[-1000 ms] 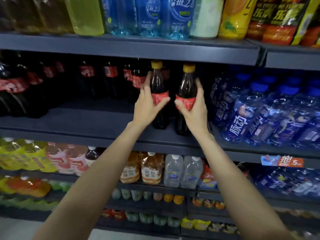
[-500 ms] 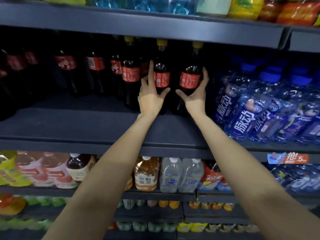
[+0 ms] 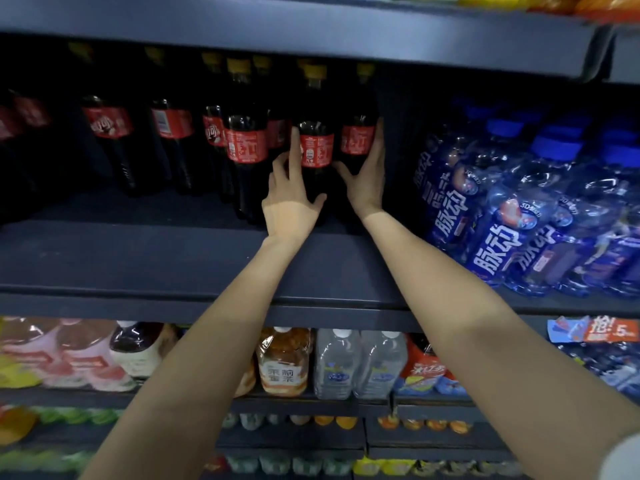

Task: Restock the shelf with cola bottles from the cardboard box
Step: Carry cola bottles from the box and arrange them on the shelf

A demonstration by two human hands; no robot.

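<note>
A: Several dark blue metal store shelves [image 3: 173,258] are stacked one above another, with tea and water bottles below.

B: And the dark plastic cola bottles with red labels and yellow caps [image 3: 316,147]?

A: They stand upright toward the back of the middle shelf, long axes vertical, caps up, beside blue-capped drink bottles [image 3: 498,216].

B: The hands?

A: The left hand [image 3: 291,202] rests spread, forefinger extended, against one bottle; the right hand [image 3: 367,174] presses straight fingers on its neighbour [image 3: 358,140].
</note>
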